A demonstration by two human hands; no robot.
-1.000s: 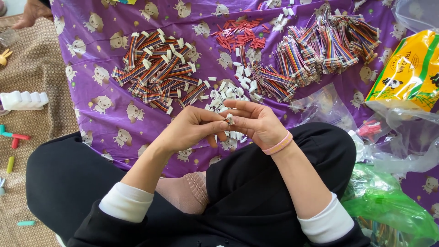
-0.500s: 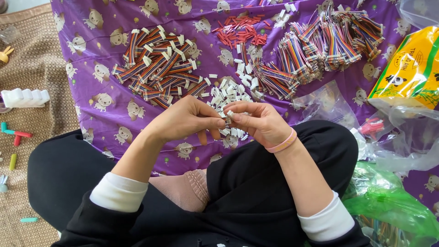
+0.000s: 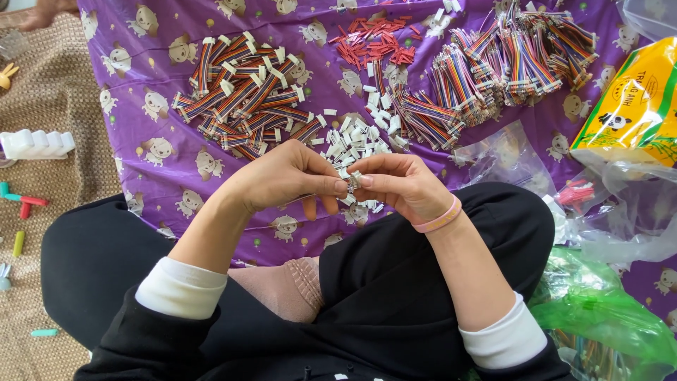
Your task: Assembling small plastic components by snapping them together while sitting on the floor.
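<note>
White plastic connector housing [image 3: 353,180] sits pinched between the fingertips of the left hand [image 3: 285,180] and right hand [image 3: 402,185], raised over the lap, likely for a close look. The loose white housings [image 3: 356,141] and ribbon-cable bundles [image 3: 243,95] lie sorted on the purple cloth [image 3: 162,134], just beyond the hands, within reach.

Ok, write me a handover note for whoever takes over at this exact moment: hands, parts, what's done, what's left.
Left hand and right hand meet over the lap, both pinching one small white connector.
Loose white connectors lie on the purple cloth just beyond the hands.
Done, judging by their white ends: pile of ribbon cables at the left.
Left: bigger pile of rainbow ribbon cables at the right, red connectors at the top.
</note>
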